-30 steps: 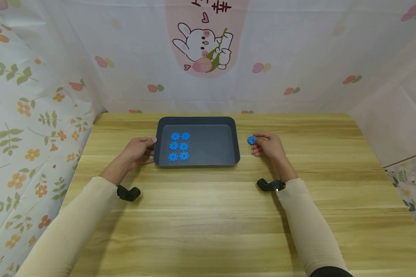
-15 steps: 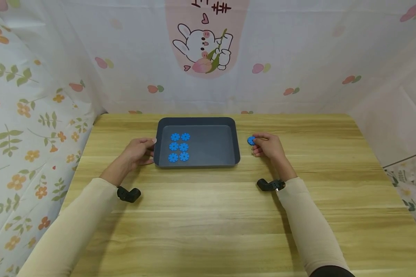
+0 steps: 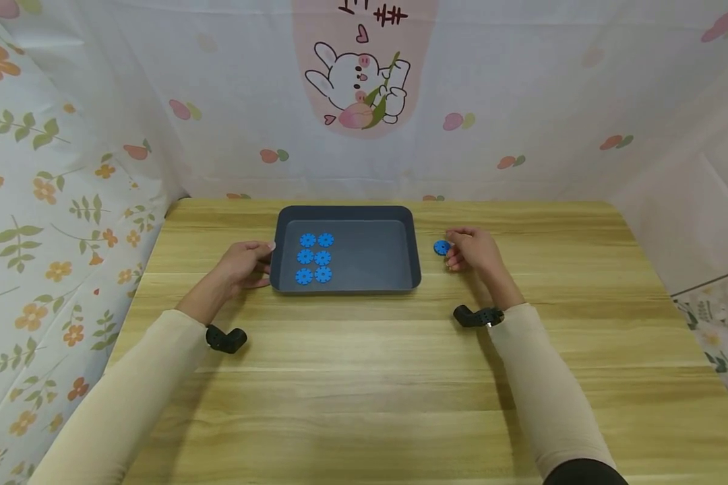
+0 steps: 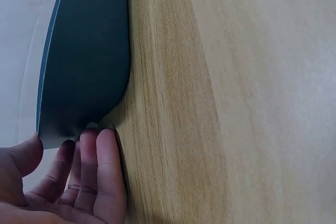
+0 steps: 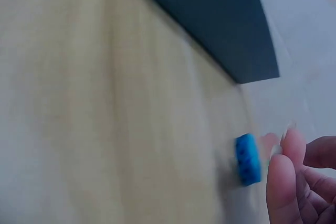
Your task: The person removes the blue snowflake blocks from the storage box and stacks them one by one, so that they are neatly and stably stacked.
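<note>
My left hand (image 3: 243, 264) holds the left end of a dark grey rectangular baking tray (image 3: 376, 259). In the left wrist view the thumb lies at the rim, with fingertips (image 4: 106, 137) against the outside of the wall. Several blue notched discs (image 3: 305, 256) lie in the tray's left half, in two columns. To the right of the tray another blue notched piece (image 3: 441, 247) sits on the table; it looks thick in the right wrist view, and I cannot tell whether it is a stack. Beside it, apart, is my right hand (image 3: 474, 250), fingers loosely bent and holding nothing.
The wooden table (image 3: 352, 377) stretches towards me and to both sides. A white printed cloth (image 3: 218, 81) hangs behind its far edge, and a floral cloth (image 3: 54, 236) runs along the left. Each wrist wears a black camera mount (image 3: 226, 339).
My right hand has let go of the blue notched piece and drawn slightly to the right of it. The left hand and the tray have stayed in place.
</note>
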Demonstrator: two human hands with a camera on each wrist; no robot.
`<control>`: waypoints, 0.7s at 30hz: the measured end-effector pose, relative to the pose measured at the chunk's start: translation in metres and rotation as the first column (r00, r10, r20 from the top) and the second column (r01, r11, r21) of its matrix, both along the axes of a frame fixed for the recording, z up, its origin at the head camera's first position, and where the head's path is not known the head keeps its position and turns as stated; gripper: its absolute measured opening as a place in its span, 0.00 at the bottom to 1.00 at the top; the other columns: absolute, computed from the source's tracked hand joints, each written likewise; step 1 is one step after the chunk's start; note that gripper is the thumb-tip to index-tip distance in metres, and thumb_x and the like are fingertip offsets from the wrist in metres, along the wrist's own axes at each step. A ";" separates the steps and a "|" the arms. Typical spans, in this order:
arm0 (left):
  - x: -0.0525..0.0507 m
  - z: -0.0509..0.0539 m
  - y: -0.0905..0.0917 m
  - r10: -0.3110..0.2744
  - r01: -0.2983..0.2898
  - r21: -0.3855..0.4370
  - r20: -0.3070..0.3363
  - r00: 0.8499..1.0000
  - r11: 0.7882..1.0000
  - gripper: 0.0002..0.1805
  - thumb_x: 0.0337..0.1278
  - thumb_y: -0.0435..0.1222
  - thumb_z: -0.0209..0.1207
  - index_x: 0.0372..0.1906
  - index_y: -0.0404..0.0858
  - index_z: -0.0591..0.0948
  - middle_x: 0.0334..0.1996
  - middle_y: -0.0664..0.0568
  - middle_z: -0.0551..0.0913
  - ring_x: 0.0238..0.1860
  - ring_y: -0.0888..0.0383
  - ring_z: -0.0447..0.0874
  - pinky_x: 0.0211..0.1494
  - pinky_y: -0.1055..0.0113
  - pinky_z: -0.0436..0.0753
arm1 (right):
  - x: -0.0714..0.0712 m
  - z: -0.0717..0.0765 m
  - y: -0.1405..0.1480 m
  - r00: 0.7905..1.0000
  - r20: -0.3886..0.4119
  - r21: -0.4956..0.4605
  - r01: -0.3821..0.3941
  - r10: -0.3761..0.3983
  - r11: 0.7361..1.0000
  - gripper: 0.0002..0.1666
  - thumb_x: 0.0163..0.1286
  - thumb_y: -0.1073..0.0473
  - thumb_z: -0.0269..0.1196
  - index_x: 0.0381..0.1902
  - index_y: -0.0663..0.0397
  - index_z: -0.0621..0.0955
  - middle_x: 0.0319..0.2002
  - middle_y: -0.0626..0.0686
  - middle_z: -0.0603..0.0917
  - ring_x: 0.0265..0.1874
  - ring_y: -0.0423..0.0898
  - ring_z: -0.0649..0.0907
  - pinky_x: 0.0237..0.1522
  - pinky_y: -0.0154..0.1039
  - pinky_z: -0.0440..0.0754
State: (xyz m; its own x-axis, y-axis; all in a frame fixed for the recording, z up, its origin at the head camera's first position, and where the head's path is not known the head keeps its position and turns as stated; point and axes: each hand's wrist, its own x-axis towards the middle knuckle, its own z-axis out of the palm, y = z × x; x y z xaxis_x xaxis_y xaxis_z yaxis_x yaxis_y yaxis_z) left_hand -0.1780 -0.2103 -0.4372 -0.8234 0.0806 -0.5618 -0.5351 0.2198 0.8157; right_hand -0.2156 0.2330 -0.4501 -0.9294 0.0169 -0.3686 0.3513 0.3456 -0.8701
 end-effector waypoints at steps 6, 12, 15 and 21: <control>0.000 0.000 0.001 0.002 -0.002 -0.002 0.003 1.000 1.000 0.27 0.76 0.47 0.45 0.68 0.35 0.68 0.43 0.48 0.74 0.37 0.60 0.76 0.42 0.67 0.84 | -0.016 0.020 -0.007 0.997 -0.062 -0.001 -0.041 0.040 0.999 0.26 0.76 0.51 0.54 0.64 0.62 0.73 0.19 0.50 0.80 0.13 0.41 0.80 0.23 0.38 0.84; -0.001 0.001 0.001 0.007 -0.007 -0.001 0.002 1.000 1.000 0.26 0.76 0.47 0.45 0.68 0.35 0.68 0.42 0.49 0.74 0.36 0.60 0.76 0.42 0.67 0.84 | -0.034 0.041 -0.024 0.990 -0.116 0.016 -0.084 0.085 0.996 0.24 0.75 0.53 0.56 0.61 0.62 0.75 0.19 0.53 0.82 0.14 0.44 0.81 0.27 0.45 0.86; -0.001 0.001 0.001 0.008 -0.008 -0.002 0.001 1.000 1.000 0.27 0.76 0.47 0.45 0.68 0.35 0.68 0.41 0.49 0.74 0.36 0.61 0.76 0.42 0.67 0.84 | -0.042 0.046 -0.033 0.985 -0.131 0.023 -0.108 0.110 0.994 0.23 0.75 0.53 0.56 0.60 0.62 0.76 0.20 0.54 0.82 0.14 0.45 0.82 0.29 0.47 0.86; -0.001 0.000 0.001 0.008 -0.008 -0.003 0.007 1.000 1.000 0.27 0.75 0.48 0.46 0.69 0.35 0.68 0.41 0.50 0.74 0.36 0.60 0.76 0.42 0.67 0.84 | -0.053 0.046 -0.052 0.982 -0.114 0.028 -0.149 0.151 0.988 0.23 0.74 0.54 0.57 0.59 0.63 0.76 0.20 0.53 0.82 0.14 0.44 0.82 0.32 0.50 0.86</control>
State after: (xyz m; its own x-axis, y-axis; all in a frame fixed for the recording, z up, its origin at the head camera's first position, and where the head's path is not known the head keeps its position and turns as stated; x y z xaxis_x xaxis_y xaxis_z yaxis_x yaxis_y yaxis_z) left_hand -0.1788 -0.2094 -0.4375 -0.8200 0.0726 -0.5677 -0.5425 0.2177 0.8114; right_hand -0.2688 0.1812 -0.4039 -0.9583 -0.1199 -0.2594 0.1915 0.4041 -0.8945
